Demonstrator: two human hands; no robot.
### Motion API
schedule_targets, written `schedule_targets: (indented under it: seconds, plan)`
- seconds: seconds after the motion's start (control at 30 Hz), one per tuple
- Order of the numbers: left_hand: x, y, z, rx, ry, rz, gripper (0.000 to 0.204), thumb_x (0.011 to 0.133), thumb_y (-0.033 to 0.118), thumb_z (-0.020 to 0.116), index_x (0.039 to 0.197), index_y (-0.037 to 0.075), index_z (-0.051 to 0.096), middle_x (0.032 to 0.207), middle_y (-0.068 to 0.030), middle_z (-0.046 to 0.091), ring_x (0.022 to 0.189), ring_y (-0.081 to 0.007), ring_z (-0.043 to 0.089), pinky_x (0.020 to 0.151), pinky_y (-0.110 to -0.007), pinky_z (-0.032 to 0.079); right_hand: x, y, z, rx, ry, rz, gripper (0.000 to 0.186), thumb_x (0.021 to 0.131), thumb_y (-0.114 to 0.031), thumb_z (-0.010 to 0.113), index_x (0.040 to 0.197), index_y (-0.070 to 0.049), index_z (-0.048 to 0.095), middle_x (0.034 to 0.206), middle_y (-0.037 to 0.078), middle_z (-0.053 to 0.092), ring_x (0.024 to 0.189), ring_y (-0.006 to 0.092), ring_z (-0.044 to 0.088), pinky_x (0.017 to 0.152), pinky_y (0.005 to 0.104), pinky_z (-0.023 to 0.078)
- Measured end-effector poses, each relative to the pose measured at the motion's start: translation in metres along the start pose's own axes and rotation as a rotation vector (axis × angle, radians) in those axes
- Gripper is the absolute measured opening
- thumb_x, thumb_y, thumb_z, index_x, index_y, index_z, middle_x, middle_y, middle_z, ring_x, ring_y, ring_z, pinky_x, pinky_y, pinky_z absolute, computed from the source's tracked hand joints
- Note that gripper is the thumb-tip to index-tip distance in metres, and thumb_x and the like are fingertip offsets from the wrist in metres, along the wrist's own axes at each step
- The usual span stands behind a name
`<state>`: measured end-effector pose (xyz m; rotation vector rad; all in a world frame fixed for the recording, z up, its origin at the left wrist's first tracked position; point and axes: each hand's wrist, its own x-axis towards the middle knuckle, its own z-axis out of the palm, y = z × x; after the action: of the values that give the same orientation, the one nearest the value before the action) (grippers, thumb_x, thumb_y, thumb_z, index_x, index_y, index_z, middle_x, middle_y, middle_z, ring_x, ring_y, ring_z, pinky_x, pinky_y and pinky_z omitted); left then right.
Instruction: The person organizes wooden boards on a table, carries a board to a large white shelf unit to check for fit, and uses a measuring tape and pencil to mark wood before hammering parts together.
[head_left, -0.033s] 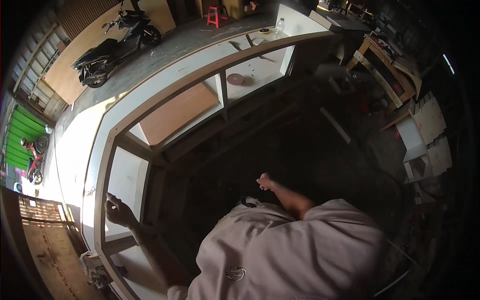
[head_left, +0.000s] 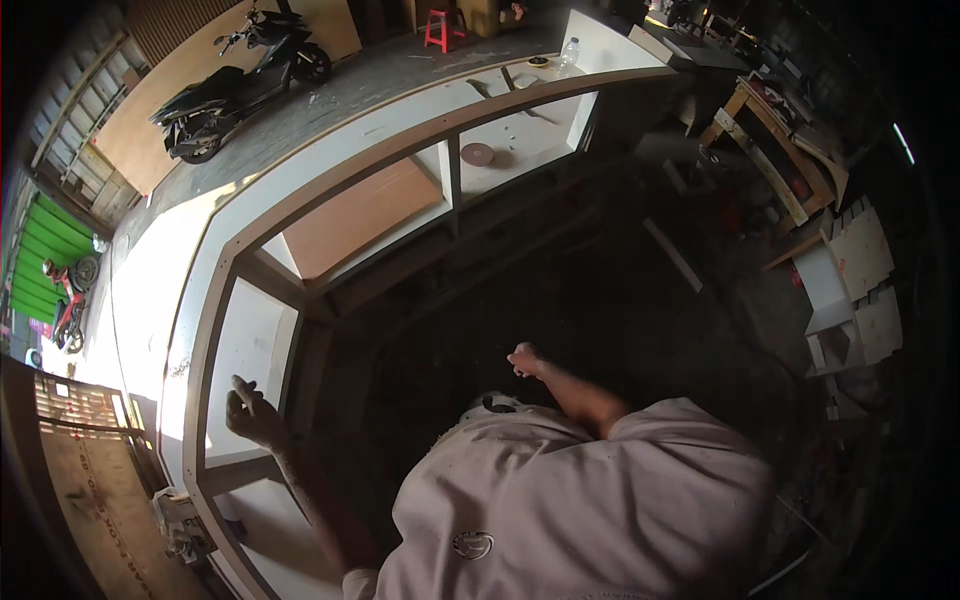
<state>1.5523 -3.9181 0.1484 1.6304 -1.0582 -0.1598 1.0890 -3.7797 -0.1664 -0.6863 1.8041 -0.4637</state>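
In a dim workshop [head_left: 450, 310], both hands [head_left: 252, 418] [head_left: 524, 360] curl, contents unclear, the left beside the white cabinet [head_left: 250, 330].

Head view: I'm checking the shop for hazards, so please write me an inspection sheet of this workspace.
Surface: white cabinet frame with brown edging; sunlit at left, shadowed inside.
Things in hand: nothing seen held; the frame is nearest the left hand, and a brown panel lies in one bay.
Clutter: reddish-brown disc and clear plastic bottle at the frame's far part.
Grip: left fingers bent, contact unclear; right hand curled, contents unclear.
Cables: none can be confirmed; the right side is too dark.
Surroundings: dark motor scooter and red stool beyond the frame; wooden bench at right.
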Motion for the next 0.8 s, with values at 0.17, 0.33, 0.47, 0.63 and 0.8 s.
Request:
schedule_targets:
  seconds: [0.17,0.33,0.47,0.63,0.8]
  plan:
    - [-0.112,0.088,-0.068,-0.632,-0.423,-0.407,0.027,0.095,0.024,0.061,0.085,-0.001,0.064,0.078,-0.0124,0.068,0.073,-0.0161,0.065,0.074,-0.03,0.049,-0.039,-0.007,0.034,-0.29,-0.151,-0.075,0.022,0.086,-0.023,0.063,0.08,-0.002,0.059,0.067,0.01,0.064,0.059,0.0186,0.064,0.052,0.0342,0.052]
    - [-0.148,0.187,-0.173,-1.18,-0.731,0.034,0.067,0.091,0.046,0.062,0.132,-0.006,0.049,0.115,-0.0309,0.061,0.118,-0.0407,0.056,0.106,-0.051,0.037,-0.049,0.039,0.036,-0.892,-0.123,-0.463,0.023,0.084,-0.024,0.064,0.08,-0.002,0.067,0.07,0.01,0.068,0.061,0.0184,0.066,0.06,0.0331,0.054]
    - [-0.194,0.259,-0.233,-1.484,-0.891,0.265,0.071,0.091,0.053,0.057,0.146,0.013,0.035,0.124,-0.0313,0.056,0.133,-0.0446,0.04,0.114,-0.058,0.021,-0.041,0.008,0.015,-0.971,-0.211,-0.299,0.025,0.085,-0.026,0.064,0.078,-0.003,0.069,0.071,0.008,0.07,0.064,0.0187,0.069,0.063,0.034,0.056]
    - [-0.255,0.305,-0.249,-1.628,-1.098,0.194,0.054,0.09,0.034,0.067,0.14,0.024,0.05,0.12,-0.0369,0.058,0.129,-0.0429,0.047,0.119,-0.052,0.012,-0.036,0.0,-0.009,-0.921,-0.255,-0.26,0.027,0.089,-0.026,0.064,0.076,-0.003,0.068,0.071,0.008,0.07,0.065,0.0172,0.069,0.061,0.033,0.056]
    - [-0.372,0.379,-0.222,-1.501,-0.343,0.129,0.048,0.085,0.021,0.073,0.131,0.025,0.058,0.111,-0.0312,0.064,0.114,-0.0409,0.06,0.112,-0.05,0.033,-0.052,0.015,-0.027,-0.836,-0.319,-0.361,0.024,0.087,-0.026,0.066,0.079,-0.004,0.068,0.072,0.008,0.07,0.068,0.0189,0.069,0.064,0.0342,0.055]
